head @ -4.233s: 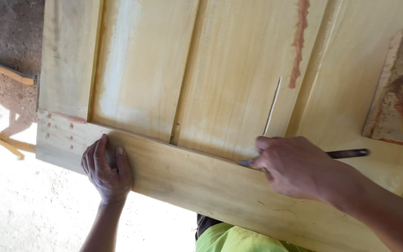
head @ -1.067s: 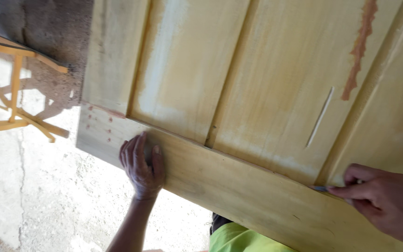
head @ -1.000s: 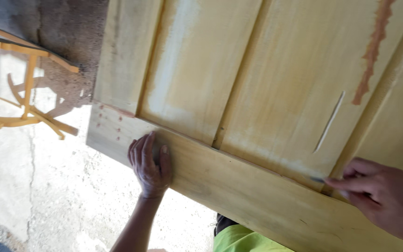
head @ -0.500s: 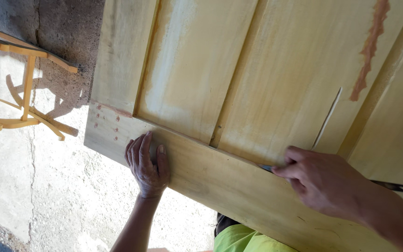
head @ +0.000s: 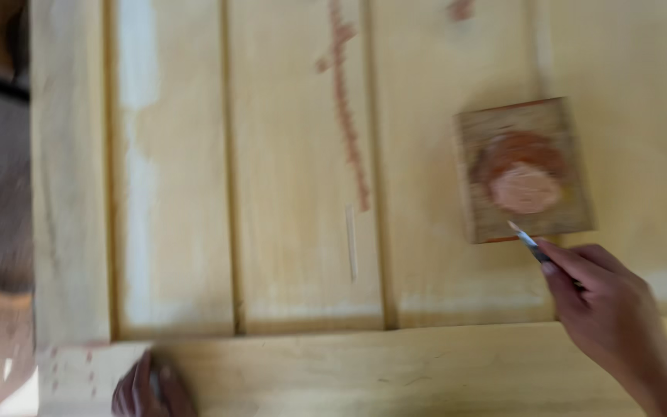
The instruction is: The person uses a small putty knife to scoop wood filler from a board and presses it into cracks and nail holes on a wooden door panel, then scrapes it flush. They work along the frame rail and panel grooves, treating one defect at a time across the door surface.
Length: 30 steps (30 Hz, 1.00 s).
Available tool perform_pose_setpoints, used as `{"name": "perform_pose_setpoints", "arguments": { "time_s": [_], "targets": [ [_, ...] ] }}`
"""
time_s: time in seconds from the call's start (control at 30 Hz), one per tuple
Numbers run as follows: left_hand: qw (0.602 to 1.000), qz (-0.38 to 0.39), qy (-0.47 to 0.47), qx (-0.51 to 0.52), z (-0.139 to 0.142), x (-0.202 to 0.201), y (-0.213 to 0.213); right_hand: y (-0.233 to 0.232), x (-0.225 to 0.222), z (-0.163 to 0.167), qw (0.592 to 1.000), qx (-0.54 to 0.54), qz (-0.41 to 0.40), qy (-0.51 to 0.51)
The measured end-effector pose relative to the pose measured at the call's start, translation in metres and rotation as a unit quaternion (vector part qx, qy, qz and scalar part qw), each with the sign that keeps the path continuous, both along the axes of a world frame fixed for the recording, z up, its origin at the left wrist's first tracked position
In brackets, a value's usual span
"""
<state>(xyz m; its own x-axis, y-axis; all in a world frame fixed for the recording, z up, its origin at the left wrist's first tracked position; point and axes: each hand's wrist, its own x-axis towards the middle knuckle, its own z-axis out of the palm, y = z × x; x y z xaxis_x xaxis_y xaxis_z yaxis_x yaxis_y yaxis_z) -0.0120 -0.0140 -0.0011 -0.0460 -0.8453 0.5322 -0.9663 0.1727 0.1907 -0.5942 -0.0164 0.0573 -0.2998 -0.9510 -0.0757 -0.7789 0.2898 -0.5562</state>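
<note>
The view is swinging away from the near rail toward the far side of the pale yellow wooden door (head: 303,154), and the work is shifting with it; the left hand (head: 148,390) is staying flat at the near left corner, fingers spread and pressing on the rail beside a cluster of small reddish dots, its grip closed on nothing; a thin light sliver of wood (head: 351,243) is lying loose on the smooth middle panel, under a rough streak of reddish filler (head: 345,100); the right hand (head: 607,313), which was working along the rail, is now reaching right and far, pinching a slim metal-tipped tool (head: 530,245); its tip is nearing the near edge of a square, coarse-grained wooden block (head: 524,170) carrying a round mound of reddish-brown paste (head: 525,185).
</note>
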Motion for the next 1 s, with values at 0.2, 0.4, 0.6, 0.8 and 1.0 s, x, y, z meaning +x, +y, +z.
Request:
{"name": "perform_pose_setpoints", "arguments": {
  "time_s": [0.2, 0.4, 0.6, 0.8, 1.0],
  "targets": [
    [0.997, 0.052, 0.025, 0.046, 0.015, -0.037, -0.061, -0.013, -0.005, 0.009, 0.996, 0.011, -0.034, 0.080],
    [0.990, 0.100, 0.049, 0.088, 0.060, -0.111, -0.081, -0.022, 0.000, -0.003, 0.997, 0.038, -0.038, 0.060],
    [0.984, 0.121, 0.072, 0.109, 0.045, -0.070, -0.070, -0.029, 0.011, -0.003, 0.997, 0.034, -0.045, 0.052],
    [0.977, 0.127, 0.143, 0.097, 0.042, -0.062, -0.045, -0.025, -0.005, -0.037, 0.997, 0.061, -0.036, -0.020],
    [0.577, 0.164, 0.800, 0.036, 0.093, -0.078, -0.022, -0.036, 0.025, -0.046, 0.960, -0.039, 0.007, -0.276]
  ]
}}
